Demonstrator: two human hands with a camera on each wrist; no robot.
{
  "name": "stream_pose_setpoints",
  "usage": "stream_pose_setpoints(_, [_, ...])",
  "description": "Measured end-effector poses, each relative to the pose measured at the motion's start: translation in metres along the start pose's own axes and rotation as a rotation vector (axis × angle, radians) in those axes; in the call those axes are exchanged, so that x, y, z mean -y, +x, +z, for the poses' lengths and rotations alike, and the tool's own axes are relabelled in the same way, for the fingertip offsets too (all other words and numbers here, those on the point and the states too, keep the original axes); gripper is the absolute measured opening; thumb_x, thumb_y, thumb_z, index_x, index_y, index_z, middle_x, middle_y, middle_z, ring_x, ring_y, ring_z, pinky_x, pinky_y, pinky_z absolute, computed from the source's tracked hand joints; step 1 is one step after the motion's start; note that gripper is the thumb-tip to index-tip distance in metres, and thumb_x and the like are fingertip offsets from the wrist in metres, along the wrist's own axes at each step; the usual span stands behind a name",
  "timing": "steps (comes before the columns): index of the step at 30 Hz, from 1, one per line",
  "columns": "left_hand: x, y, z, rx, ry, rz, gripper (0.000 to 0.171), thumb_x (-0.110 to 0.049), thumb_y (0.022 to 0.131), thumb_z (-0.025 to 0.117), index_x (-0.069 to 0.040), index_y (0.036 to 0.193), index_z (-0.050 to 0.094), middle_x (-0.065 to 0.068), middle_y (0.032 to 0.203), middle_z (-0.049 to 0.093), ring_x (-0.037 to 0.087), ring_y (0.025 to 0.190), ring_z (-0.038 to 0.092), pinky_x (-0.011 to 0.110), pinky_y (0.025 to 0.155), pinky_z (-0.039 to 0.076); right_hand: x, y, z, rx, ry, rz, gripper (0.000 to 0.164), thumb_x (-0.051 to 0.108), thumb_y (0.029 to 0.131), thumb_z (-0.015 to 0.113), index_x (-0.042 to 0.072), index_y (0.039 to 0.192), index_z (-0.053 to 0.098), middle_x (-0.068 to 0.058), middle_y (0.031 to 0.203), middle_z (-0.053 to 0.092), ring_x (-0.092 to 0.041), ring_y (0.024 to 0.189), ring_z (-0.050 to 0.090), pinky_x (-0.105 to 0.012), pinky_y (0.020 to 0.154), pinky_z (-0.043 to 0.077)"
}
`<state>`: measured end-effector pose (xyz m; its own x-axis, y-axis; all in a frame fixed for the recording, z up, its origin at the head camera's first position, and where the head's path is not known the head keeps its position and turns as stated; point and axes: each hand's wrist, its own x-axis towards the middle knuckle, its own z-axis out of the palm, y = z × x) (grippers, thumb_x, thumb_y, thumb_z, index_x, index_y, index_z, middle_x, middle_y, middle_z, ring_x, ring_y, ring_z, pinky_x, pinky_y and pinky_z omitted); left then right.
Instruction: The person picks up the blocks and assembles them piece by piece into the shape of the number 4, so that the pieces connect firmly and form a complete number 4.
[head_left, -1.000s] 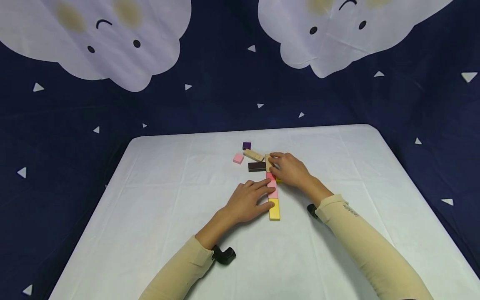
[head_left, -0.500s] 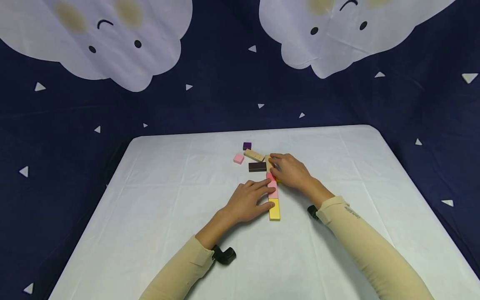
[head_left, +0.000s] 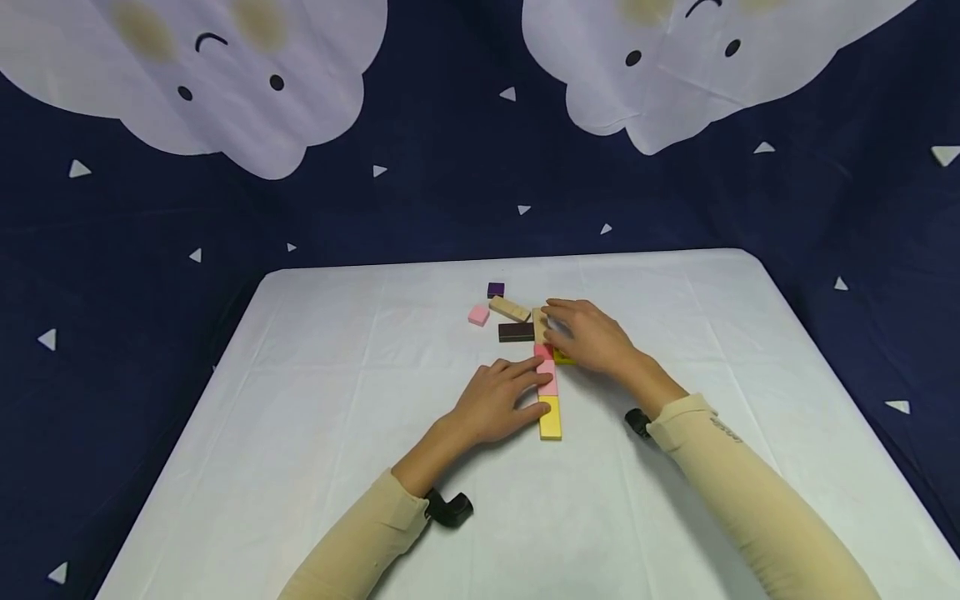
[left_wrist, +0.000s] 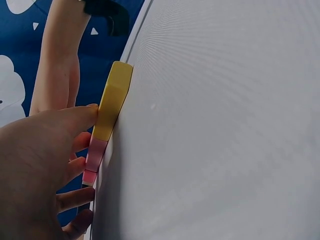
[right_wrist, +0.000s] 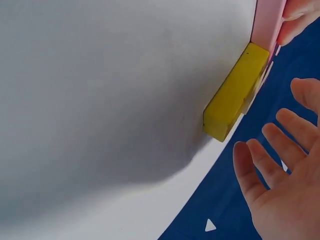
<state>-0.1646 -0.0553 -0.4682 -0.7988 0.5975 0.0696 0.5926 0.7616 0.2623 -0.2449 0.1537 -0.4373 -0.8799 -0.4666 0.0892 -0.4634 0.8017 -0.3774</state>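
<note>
A straight row of blocks runs away from me in the head view: a yellow block (head_left: 552,425) nearest, then a light pink one (head_left: 550,389), a deeper pink one (head_left: 544,351) and a tan one (head_left: 538,323). My left hand (head_left: 491,406) rests its fingertips on the pink blocks and its thumb on the near yellow block, fingers loosely extended. A brighter yellow block (right_wrist: 237,90) juts from the row's right side, and a dark brown block (head_left: 516,332) meets its left side. Over the far end hovers my right hand (head_left: 590,335), fingers spread and holding nothing in the right wrist view.
Left of the row's far end lie a loose tan block (head_left: 510,309), a small pink block (head_left: 478,315) and a small dark purple block (head_left: 496,290). White cloth covers the table (head_left: 337,375). Behind it hangs a navy curtain (head_left: 442,217) with clouds.
My right hand has drawn slightly to the right and off the far blocks, showing more of the bright yellow block. My left hand stays on the row.
</note>
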Motion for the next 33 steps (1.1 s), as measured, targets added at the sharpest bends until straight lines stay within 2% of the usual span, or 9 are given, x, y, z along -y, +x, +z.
stream_pose_setpoints(9, [-0.001, 0.000, 0.001, -0.009, -0.002, 0.003, 0.052, -0.059, 0.093, 0.047, -0.033, 0.138, 0.053, -0.013, 0.152, 0.033, 0.016, 0.119, 0.044, 0.038, 0.085, 0.040, 0.004, -0.019, 0.002, 0.011, -0.001, -0.064, 0.051, 0.034, 0.094, 0.060, 0.011, 0.139, 0.053, -0.008, 0.144, 0.046, -0.029, 0.130, 0.041, -0.053, 0.102, 0.034])
stream_pose_setpoints(14, [-0.002, 0.000, 0.000, -0.020, -0.001, 0.011, 0.052, -0.059, 0.093, 0.047, -0.033, 0.138, 0.053, -0.012, 0.152, 0.033, 0.017, 0.120, 0.044, 0.038, 0.085, 0.041, 0.005, -0.028, 0.002, 0.010, -0.038, -0.094, 0.048, 0.033, 0.093, 0.062, 0.009, 0.134, 0.058, -0.009, 0.141, 0.049, -0.030, 0.128, 0.044, -0.050, 0.103, 0.034])
stream_pose_setpoints(19, [-0.002, 0.000, 0.000, -0.019, 0.009, 0.004, 0.053, -0.059, 0.094, 0.046, -0.034, 0.141, 0.050, -0.012, 0.152, 0.032, 0.017, 0.121, 0.043, 0.038, 0.086, 0.040, 0.009, -0.037, 0.001, 0.039, -0.089, -0.135, 0.046, 0.032, 0.091, 0.063, 0.008, 0.130, 0.061, -0.009, 0.140, 0.050, -0.031, 0.128, 0.044, -0.052, 0.103, 0.034])
stream_pose_setpoints(27, [-0.002, -0.001, 0.000, -0.013, 0.006, -0.005, 0.052, -0.059, 0.094, 0.046, -0.034, 0.139, 0.051, -0.011, 0.152, 0.033, 0.016, 0.121, 0.043, 0.039, 0.087, 0.040, 0.013, -0.050, 0.001, 0.066, -0.156, -0.261, 0.058, 0.038, 0.089, 0.067, 0.004, 0.134, 0.056, -0.012, 0.142, 0.048, -0.031, 0.129, 0.043, -0.049, 0.102, 0.036])
stream_pose_setpoints(33, [-0.001, -0.002, 0.001, -0.014, 0.008, -0.001, 0.052, -0.060, 0.094, 0.045, -0.033, 0.138, 0.053, -0.012, 0.153, 0.032, 0.016, 0.121, 0.043, 0.038, 0.087, 0.040, 0.011, -0.054, 0.003, 0.104, -0.143, -0.267, 0.070, 0.052, 0.087, 0.064, 0.006, 0.139, 0.052, -0.011, 0.145, 0.044, -0.029, 0.132, 0.039, -0.048, 0.104, 0.034])
